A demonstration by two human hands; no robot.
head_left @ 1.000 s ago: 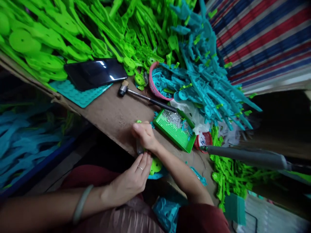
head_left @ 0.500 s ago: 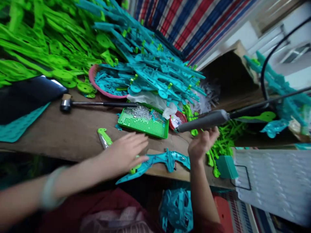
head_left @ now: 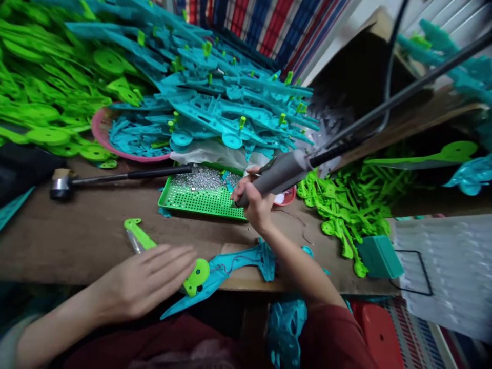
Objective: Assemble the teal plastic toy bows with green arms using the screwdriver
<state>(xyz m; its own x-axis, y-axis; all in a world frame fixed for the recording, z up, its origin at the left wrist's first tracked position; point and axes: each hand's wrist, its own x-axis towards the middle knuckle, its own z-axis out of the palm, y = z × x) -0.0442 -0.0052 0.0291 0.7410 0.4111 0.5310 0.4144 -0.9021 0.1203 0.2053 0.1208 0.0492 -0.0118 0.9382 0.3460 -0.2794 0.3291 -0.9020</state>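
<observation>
My right hand (head_left: 257,202) is wrapped round a grey electric screwdriver (head_left: 282,171), its tip over the right side of a green mesh tray (head_left: 198,200) of small metal screws. Palm down, my left hand (head_left: 154,279) has its fingers stretched out and lying together. It rests over a green plastic part, whose round end (head_left: 198,274) shows beside the fingertips. That end overlaps a long teal plastic part (head_left: 226,266) with thin wires, lying at the table's front edge. Whether the left fingers press on the green part is hidden.
A hammer (head_left: 100,179) lies left of the tray. Behind are a pink basin (head_left: 100,130) of teal pieces and heaped teal parts (head_left: 215,102). Green parts (head_left: 338,205) and a teal box (head_left: 380,256) lie at the right. A cable hangs from above.
My right hand has closed round the screwdriver and brought it left over the tray. My left hand has shifted left, uncovering the round green end. The view has moved too.
</observation>
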